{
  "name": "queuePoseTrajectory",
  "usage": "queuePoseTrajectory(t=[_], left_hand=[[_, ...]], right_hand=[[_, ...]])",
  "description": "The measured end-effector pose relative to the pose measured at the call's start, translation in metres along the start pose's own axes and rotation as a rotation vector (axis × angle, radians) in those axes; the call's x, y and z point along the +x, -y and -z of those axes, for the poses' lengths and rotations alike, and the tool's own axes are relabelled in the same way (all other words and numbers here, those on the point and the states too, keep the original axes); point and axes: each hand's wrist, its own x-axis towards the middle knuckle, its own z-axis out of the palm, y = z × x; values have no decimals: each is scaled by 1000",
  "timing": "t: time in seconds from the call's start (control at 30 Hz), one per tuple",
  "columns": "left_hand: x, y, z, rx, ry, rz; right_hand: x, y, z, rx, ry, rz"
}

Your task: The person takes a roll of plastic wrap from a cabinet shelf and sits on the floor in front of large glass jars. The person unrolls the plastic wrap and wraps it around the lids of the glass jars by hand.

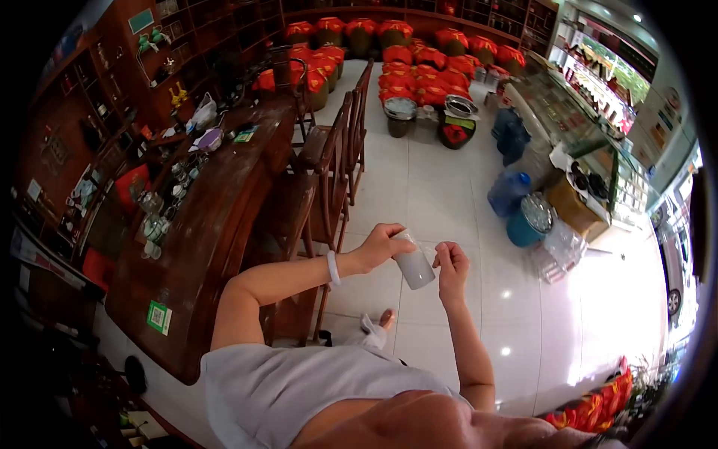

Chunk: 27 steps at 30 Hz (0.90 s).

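Left arm (273,278): bent at the elbow, upper arm out to the side, forearm reaching inward across the front of the body, with a white bracelet (333,268) at the wrist.
Left hand (378,249): turned inward, fingers and thumb clamped on the upper end of the cylinder.
Translucent cylinder (416,269): whitish, tilted, held up between the 2 hands over the tiled floor (441,176); cup or roll, cannot tell.
Right arm (470,344): bent, forearm raised steeply.
Right hand (452,271): just beside the cylinder, fingers curled in and drawn together; too fine to tell any film between the tips.
Counter (191,273): dark wood, to the left, bearing a green-edged QR card (158,317).
Wooden chairs (288,206): lined up along the counter.
Red-covered jars (426,78): massed at the far end.
Blue bucket (526,230): on the floor to the right.
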Motion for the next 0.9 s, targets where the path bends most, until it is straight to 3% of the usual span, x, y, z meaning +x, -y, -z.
queuePoseTrajectory(t=[0.17,0.33,0.43,0.73,0.9], left_hand=[[140,13,2,29,49,-49],[271,-3,-32,-3,238,-64],[339,1,-48,30,316,-25],[544,37,-29,-83,181,81],[664,-13,-30,-148,74,45]], right_hand=[[114,-27,36,-15,-25,-65],[215,-3,89,-56,-101,-156],[270,-17,125,-93,-8,-209],[457,-103,174,-152,-132,-52],[593,-124,197,-79,-49,-70]])
